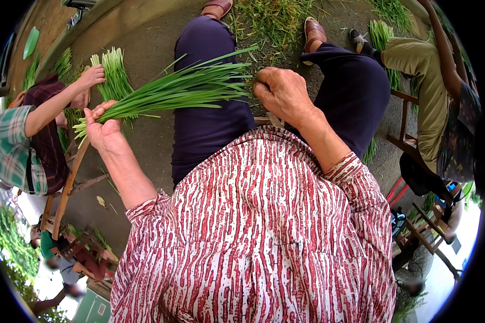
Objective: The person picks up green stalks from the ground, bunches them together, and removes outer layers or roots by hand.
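My left hand grips the pale stem end of a bundle of long green leaves, held level above my left knee. The leaf tips fan out to the right. My right hand is curled at those tips, fingers closed on the leaf ends. Both hands sit over my dark trousers, and my red-and-white striped shirt fills the lower part of the head view.
A person in a plaid shirt at the left holds another green bundle. A second person in olive trousers sits at the right on a wooden stool. Leaf trimmings litter the concrete ground between my brown shoes.
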The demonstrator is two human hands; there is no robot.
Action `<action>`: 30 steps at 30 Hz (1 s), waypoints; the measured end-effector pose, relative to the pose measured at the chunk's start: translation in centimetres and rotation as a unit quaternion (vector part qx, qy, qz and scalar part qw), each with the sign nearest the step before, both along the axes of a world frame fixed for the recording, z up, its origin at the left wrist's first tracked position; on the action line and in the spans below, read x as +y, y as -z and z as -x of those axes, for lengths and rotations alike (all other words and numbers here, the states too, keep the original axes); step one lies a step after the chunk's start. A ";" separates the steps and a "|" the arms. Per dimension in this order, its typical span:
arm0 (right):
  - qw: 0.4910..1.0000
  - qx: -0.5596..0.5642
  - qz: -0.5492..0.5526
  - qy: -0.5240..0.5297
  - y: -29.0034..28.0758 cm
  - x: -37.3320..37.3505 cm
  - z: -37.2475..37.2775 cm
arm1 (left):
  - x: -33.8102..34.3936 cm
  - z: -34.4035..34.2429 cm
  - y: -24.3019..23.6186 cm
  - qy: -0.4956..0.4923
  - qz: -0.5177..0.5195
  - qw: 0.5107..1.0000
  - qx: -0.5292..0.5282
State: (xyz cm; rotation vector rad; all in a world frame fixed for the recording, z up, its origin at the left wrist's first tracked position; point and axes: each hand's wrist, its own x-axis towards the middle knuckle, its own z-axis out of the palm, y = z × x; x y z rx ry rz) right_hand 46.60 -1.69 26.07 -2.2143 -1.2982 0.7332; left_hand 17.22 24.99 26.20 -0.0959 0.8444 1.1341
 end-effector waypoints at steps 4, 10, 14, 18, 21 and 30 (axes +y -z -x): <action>0.992 -0.011 -0.001 0.126 0.4 0.3 -0.4 | 0.0 0.4 0.6 -0.008 0.046 0.998 -0.030; 0.799 0.381 -0.102 0.453 4.8 -3.3 -7.6 | 1.0 1.7 1.6 -0.131 0.118 0.984 -0.011; 0.856 0.302 -0.100 0.407 6.0 -4.0 -8.1 | 1.3 2.5 2.5 -0.146 0.150 0.978 -0.018; 0.969 0.013 -0.032 0.245 8.6 -4.5 -7.2 | 0.9 1.9 2.2 -0.148 0.154 0.977 -0.002; 0.972 0.055 0.090 0.208 5.5 -4.2 -6.6 | 1.0 2.2 2.2 -0.152 0.152 0.977 0.009; 0.980 0.194 -0.028 0.030 3.6 -2.8 -1.9 | 0.3 1.2 1.5 -0.152 0.158 0.976 0.009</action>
